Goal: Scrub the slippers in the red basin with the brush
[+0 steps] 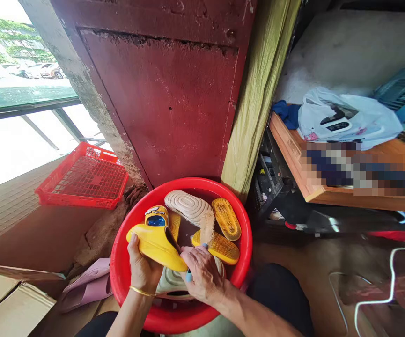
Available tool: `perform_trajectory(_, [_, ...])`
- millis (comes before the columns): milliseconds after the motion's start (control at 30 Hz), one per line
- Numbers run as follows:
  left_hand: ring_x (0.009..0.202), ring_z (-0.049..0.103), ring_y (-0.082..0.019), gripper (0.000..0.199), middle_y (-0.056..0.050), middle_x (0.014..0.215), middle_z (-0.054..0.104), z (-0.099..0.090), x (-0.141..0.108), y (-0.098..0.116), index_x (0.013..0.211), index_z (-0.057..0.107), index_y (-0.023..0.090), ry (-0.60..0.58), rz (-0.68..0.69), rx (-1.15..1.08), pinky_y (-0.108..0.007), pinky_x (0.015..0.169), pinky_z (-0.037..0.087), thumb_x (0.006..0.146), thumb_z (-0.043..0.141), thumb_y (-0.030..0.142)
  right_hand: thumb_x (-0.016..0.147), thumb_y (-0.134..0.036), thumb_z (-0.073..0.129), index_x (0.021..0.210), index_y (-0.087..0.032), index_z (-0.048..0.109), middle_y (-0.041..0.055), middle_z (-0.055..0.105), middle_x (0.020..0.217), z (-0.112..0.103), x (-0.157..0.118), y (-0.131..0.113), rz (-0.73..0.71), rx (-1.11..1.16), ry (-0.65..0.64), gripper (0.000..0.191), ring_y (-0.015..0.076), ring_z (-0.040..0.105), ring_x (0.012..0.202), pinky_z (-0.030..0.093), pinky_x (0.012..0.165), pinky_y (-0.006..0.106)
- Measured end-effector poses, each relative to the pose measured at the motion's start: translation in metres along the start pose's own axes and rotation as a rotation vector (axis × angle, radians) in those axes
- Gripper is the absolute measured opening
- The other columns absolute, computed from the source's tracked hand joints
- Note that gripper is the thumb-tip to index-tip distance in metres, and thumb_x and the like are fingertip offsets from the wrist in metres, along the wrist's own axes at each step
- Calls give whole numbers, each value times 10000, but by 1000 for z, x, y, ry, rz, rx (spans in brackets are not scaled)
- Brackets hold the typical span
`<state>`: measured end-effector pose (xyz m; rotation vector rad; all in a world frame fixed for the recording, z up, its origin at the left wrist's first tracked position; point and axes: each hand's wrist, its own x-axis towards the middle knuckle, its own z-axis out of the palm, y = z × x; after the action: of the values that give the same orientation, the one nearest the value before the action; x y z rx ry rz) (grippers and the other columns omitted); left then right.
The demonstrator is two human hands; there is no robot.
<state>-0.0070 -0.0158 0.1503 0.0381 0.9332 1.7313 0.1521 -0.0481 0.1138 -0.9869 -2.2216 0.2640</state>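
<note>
My left hand (142,262), with a gold bangle at the wrist, grips a bright yellow slip-on shoe (149,243) tilted above a red basin (116,252). Fingers of my right hand (202,274) are closed round a brush (207,227); its pale bristles stick up past the fist, and bits of a blue-grey handle show. This hand is at the shoe's opening. Inside the basin lie a cream-soled shoe (188,206), a yellow sole (226,219), another yellow sole (219,247) and a yellow slipper with a cartoon print (156,213). A pale shoe (174,281) is partly hidden under my hands.
Left of the basin are a red plastic crate (86,178), mauve slippers (90,283) and a cardboard box (12,299). A dark red door (163,107) stands behind. To the right, a wooden table (314,192) bears a white plastic bag (349,119); a white cable (392,276) runs below.
</note>
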Motion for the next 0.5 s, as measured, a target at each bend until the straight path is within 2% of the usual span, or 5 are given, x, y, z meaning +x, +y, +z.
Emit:
perform_trajectory(133, [928, 759, -213, 469, -74, 950, 805, 1, 0, 4, 1240, 715, 126, -21, -95, 52, -340, 977, 610, 1028, 461, 457, 722, -75, 627, 1059, -213, 604, 117, 727, 1282, 3, -1, 8, 13, -12, -84, 364, 280, 705, 1044, 560, 935, 410])
perform_trajectory(233, [1095, 739, -290, 522, -113, 1075, 804, -8, 0, 5, 1300, 690, 131, -92, -229, 144, -412, 1015, 602, 991, 535, 522, 702, -69, 617, 1058, -216, 601, 131, 691, 1376, 10, -6, 19, 21, -27, -69, 385, 278, 703, 1044, 554, 937, 412])
perform_trajectory(300, [1250, 671, -323, 572, -119, 1175, 786, -16, -1, 2, 1320, 682, 150, -149, -267, 186, -422, 1062, 576, 923, 642, 559, 695, -72, 617, 1073, -220, 596, 134, 662, 1429, 13, -10, 25, 29, -18, -38, 407, 283, 695, 1089, 550, 953, 413])
perform_trajectory(400, [1382, 569, -332, 695, -99, 1288, 749, -28, -4, -9, 1337, 672, 182, -208, -175, 220, -403, 1122, 529, 756, 846, 524, 691, -70, 612, 1110, -225, 583, 141, 633, 1464, 15, -13, 27, 29, 0, -13, 448, 295, 670, 1183, 545, 979, 419])
perform_trajectory(500, [1362, 580, -338, 793, -85, 1253, 758, -35, -6, -23, 1349, 666, 202, -244, -63, 272, -412, 1128, 519, 650, 939, 460, 693, -36, 623, 1217, -219, 567, 157, 613, 1472, 13, -11, 22, 32, -19, -9, 557, 298, 648, 1236, 548, 971, 410])
